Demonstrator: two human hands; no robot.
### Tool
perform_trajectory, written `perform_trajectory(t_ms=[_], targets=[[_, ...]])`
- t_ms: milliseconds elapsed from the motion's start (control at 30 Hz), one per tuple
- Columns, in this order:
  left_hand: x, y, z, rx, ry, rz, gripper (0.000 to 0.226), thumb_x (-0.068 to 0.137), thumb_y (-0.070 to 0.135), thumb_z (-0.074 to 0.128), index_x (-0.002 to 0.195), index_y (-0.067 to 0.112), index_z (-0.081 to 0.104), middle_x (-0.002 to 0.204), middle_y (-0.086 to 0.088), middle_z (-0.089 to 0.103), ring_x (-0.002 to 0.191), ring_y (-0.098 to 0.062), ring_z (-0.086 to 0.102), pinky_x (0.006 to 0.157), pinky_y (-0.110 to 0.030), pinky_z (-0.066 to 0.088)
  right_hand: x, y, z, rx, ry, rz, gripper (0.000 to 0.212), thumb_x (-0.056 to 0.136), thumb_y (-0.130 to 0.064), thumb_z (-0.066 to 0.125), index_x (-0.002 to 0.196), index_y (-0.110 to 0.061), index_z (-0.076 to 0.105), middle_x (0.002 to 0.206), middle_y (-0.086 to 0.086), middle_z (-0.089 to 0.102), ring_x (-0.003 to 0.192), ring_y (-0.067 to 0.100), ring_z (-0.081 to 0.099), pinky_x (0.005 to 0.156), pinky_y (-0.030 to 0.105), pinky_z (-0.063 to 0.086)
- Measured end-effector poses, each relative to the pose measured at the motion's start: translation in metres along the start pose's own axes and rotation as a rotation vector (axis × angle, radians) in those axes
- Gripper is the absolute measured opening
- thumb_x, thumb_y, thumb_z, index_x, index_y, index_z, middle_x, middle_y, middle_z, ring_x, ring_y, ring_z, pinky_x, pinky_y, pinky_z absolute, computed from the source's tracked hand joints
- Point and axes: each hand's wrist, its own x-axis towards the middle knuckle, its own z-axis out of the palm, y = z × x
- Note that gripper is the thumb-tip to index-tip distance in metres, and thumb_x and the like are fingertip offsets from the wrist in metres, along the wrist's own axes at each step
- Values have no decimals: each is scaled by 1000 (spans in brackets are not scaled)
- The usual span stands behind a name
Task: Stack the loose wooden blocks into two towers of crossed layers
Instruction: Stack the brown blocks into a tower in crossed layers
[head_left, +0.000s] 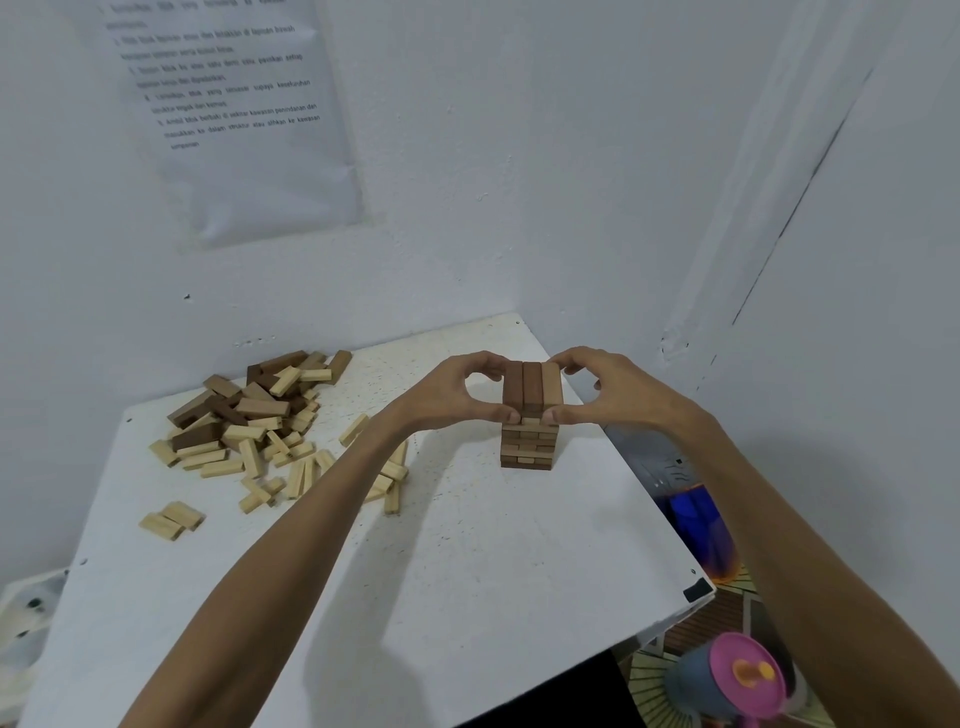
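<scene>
Left hand and right hand pinch the tower, loose blocks leftward.

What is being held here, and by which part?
The left hand and right hand both pinch the top layer of the tower: thumbs at its near end, fingers at its far end.

You stand in a plain room corner, seemingly a home set up as a task station: bare white walls, 1 printed instruction sheet, a white speckled bench, a patterned floor mat, a pink-lidded container.
</scene>
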Motion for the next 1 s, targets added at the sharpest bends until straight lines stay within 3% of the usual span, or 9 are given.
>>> perform_trajectory(t_ms=[167, 367, 567, 767, 1000], targets=[[-1, 1, 1, -23, 7, 4, 55, 75, 31, 91, 123, 32, 66, 121, 18, 67, 118, -1, 58, 95, -17, 34, 0, 0, 0, 11, -2, -3, 66, 71, -60, 83, 127, -39, 56, 129, -21, 57, 122, 3, 50, 95, 29, 42], [-2, 4, 4, -18, 12, 3, 71, 69, 41, 91, 133, 33, 59, 127, 20, 63, 121, 2, 56, 97, -20, 35, -1, -2, 1, -12, 21, -13, 96, 59, -78, 73, 142, -35, 47, 138, -17, 53, 125, 4, 49, 97, 29, 43], [1, 11, 7, -14, 33, 30, 64, 72, 35, 92, 129, 30, 62, 122, 14, 67, 119, 2, 57, 95, -16, 33, 2, -5, 4, -7, 47, -33, 76, 71, -63, 82, 136, -36, 53, 132, -18, 55, 123, 3, 50, 97, 29, 44], [1, 13, 9, -37, 43, 43, 54, 75, 28, 90, 123, 27, 65, 118, 14, 69, 116, 1, 59, 93, -15, 34, 3, -7, 5, 2, 50, -41, 70, 73, -60, 82, 133, -37, 54, 128, -20, 57, 121, 3, 52, 91, 25, 42], [0, 12, 11, -52, 41, 37, 53, 75, 27, 90, 122, 26, 65, 118, 13, 69, 116, -1, 59, 93, -15, 35, 2, -8, 5, 13, 41, -34, 74, 67, -71, 77, 130, -39, 54, 125, -23, 58, 120, 1, 53, 90, 25, 44]])
